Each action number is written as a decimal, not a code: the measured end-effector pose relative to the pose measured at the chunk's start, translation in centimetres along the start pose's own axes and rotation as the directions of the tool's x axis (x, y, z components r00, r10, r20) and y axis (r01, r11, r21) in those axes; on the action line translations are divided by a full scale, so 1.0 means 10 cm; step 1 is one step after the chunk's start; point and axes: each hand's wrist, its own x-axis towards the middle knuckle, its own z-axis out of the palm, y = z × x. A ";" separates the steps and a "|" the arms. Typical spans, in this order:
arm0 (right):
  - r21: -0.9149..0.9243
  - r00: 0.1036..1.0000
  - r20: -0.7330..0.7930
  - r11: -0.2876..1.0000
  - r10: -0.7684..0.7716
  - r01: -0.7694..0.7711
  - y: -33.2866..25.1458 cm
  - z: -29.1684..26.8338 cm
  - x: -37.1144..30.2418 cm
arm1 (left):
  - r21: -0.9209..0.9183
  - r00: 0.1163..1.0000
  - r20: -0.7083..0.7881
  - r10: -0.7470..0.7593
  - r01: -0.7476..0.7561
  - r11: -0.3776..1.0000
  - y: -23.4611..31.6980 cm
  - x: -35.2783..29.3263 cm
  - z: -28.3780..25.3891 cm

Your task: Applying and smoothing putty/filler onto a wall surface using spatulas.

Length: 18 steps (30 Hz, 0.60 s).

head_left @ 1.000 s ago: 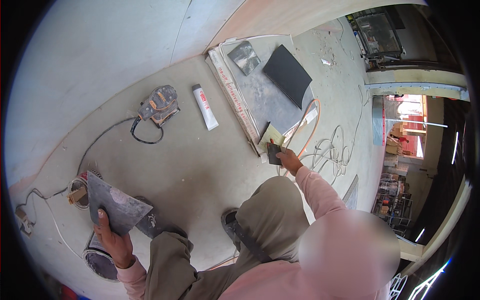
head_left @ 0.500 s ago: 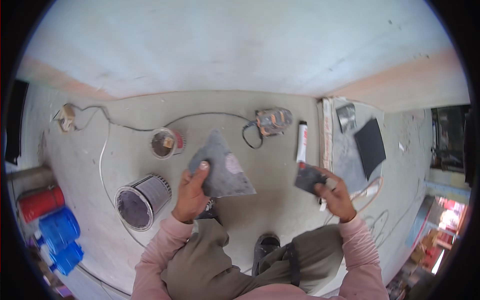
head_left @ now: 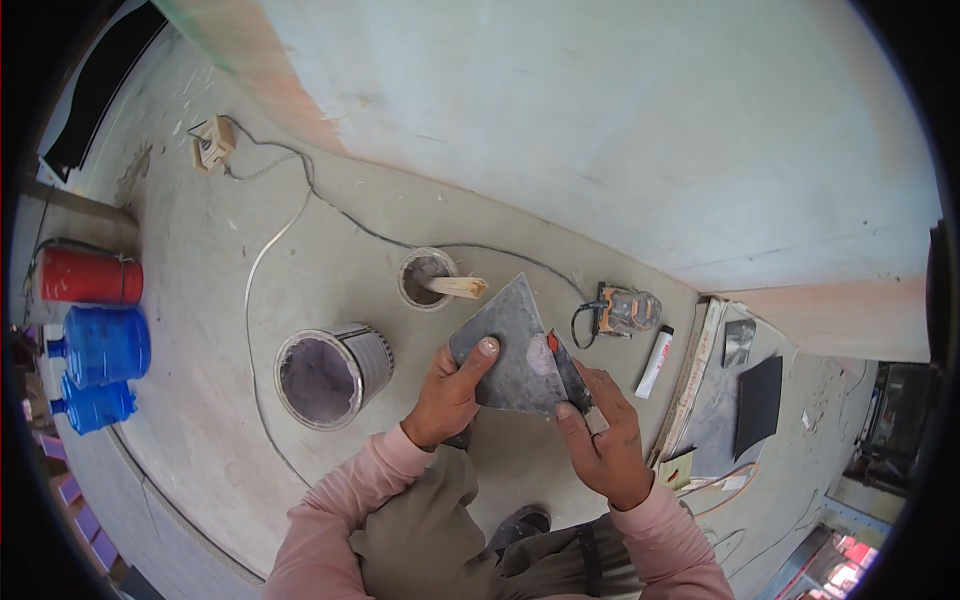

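Note:
My left hand (head_left: pixel 445 400) grips a flat grey plate (head_left: pixel 500 360) with pointed corners, thumb on top. A pale pinkish lump of putty (head_left: pixel 541 356) lies near the plate's right edge. My right hand (head_left: pixel 608 447) is closed on a dark, flat scraper (head_left: pixel 571 378), tilted steeply against that edge beside the putty. A dab of red paste (head_left: pixel 552 341) shows at the scraper's top end. My right thumb is at the plate's lower corner. The right fingers hide part of the scraper.
Left of the plate are a large can of greyish putty (head_left: pixel 378 362) and a smaller can (head_left: pixel 405 285) with a wooden stick (head_left: pixel 462 287). A corded sander (head_left: pixel 628 312), white tube (head_left: pixel 655 365) and black sheet (head_left: pixel 758 408) lie right. Blue jugs (head_left: pixel 108 345) stand far left; a wall (head_left: pixel 600 130) rises ahead.
My right hand has brought the scraper leftward from beside the tube to the plate's edge. The view has turned, so the floor items appear shifted and tilted.

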 end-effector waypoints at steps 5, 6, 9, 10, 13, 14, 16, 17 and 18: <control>-0.168 0.992 0.078 0.980 -0.097 0.109 -0.44 -0.19 0.20 | -0.002 0.991 0.068 0.118 -0.119 0.993 0.39 -0.08 0.15; -0.251 0.989 0.088 0.958 -0.119 0.138 -0.58 -0.26 0.24 | 0.000 0.984 0.090 0.155 -0.156 0.988 0.49 -0.10 0.22; -0.382 0.964 0.119 0.886 -0.236 0.264 -1.08 -0.50 0.35 | -0.048 0.952 0.145 0.269 -0.265 0.963 0.82 -0.15 0.44; -0.402 0.957 0.091 0.869 -0.276 0.289 -1.23 -0.57 0.35 | -0.077 0.934 0.192 0.300 -0.290 0.954 0.93 -0.17 0.52; -0.499 0.933 0.065 0.798 -0.355 0.338 -1.67 -0.78 0.29 | -0.124 0.878 0.277 0.390 -0.370 0.921 1.25 -0.27 0.82; -0.508 0.927 0.057 0.789 -0.371 0.346 -1.81 -0.86 0.25 | -0.163 0.861 0.280 0.424 -0.393 0.905 1.35 -0.31 0.94; -0.522 0.911 0.015 0.774 -0.411 0.358 -2.08 -1.00 0.11 | -0.164 0.824 0.325 0.464 -0.435 0.886 1.49 -0.39 1.18; -0.540 0.908 -0.012 0.766 -0.420 0.347 -2.20 -1.07 0.03 | -0.186 0.808 0.332 0.487 -0.451 0.873 1.56 -0.44 1.29; -0.555 0.907 -0.043 0.765 -0.419 0.328 -2.24 -1.07 -0.09 | -0.164 0.796 0.364 0.484 -0.457 0.874 1.58 -0.49 1.34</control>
